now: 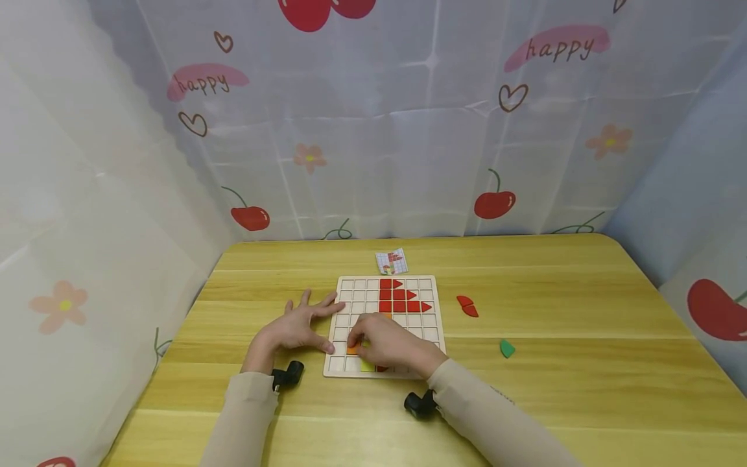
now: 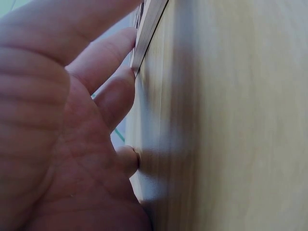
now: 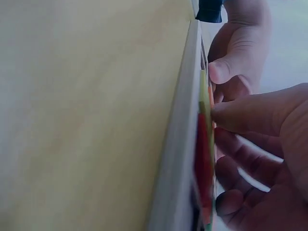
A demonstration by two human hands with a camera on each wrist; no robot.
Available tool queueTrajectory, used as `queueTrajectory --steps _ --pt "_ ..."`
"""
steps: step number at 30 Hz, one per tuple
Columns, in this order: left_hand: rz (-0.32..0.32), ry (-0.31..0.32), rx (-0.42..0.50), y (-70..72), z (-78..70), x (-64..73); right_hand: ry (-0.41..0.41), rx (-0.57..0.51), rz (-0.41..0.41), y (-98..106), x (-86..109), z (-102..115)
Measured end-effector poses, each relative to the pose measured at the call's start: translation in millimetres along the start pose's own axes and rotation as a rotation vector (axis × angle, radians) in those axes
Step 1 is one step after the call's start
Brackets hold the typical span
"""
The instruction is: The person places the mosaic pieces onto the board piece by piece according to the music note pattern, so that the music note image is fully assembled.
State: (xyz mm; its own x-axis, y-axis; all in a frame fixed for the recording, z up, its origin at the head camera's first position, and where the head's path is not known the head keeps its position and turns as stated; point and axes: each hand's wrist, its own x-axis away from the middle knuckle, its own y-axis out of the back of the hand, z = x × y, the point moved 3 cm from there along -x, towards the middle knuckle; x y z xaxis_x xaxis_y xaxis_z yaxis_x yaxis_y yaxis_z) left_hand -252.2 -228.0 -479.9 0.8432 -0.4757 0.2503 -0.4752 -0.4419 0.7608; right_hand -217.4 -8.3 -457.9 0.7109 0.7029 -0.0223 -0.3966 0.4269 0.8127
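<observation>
A pale wooden grid board [image 1: 344,365] lies on the table, partly filled with coloured pieces. My left hand [image 1: 296,326] spreads its fingers at the board's left edge, with the thumb and a fingertip on the rim. With thumb and fingers, my right hand [image 1: 385,340] pinches an orange piece [image 1: 353,349] at the lower left cells. A yellow piece [image 1: 367,365] sits just below, and a red piece [image 1: 382,369] shows under the hand. Red squares [image 1: 386,295] and red pointed pieces [image 1: 426,307] fill cells in the upper rows. The right hand hides the lower middle of the board.
Behind the board lies a small pattern card [image 1: 391,261]. To the right are two red rounded pieces [image 1: 467,306] and a green rounded piece [image 1: 507,349] on the table [image 1: 583,389]. A printed curtain [image 1: 373,162] hangs at the table's back edge.
</observation>
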Motion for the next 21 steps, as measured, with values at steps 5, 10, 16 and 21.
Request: queueTrajectory --steps 5,10,16,21 --pt "0.002 0.0 -0.001 0.5 -0.5 0.1 0.008 -0.039 -0.011 2.2 4.5 -2.2" --pt "0.0 0.007 -0.009 0.6 0.2 -0.6 -0.01 -0.081 -0.024 9.1 15.1 -7.9" --pt "0.004 0.009 0.01 1.0 -0.4 0.4 -0.075 -0.119 -0.058 18.9 32.7 -19.1" --pt "0.0 0.017 0.011 -0.1 -1.1 0.2 -0.09 -0.117 -0.118 30.2 47.6 -26.6"
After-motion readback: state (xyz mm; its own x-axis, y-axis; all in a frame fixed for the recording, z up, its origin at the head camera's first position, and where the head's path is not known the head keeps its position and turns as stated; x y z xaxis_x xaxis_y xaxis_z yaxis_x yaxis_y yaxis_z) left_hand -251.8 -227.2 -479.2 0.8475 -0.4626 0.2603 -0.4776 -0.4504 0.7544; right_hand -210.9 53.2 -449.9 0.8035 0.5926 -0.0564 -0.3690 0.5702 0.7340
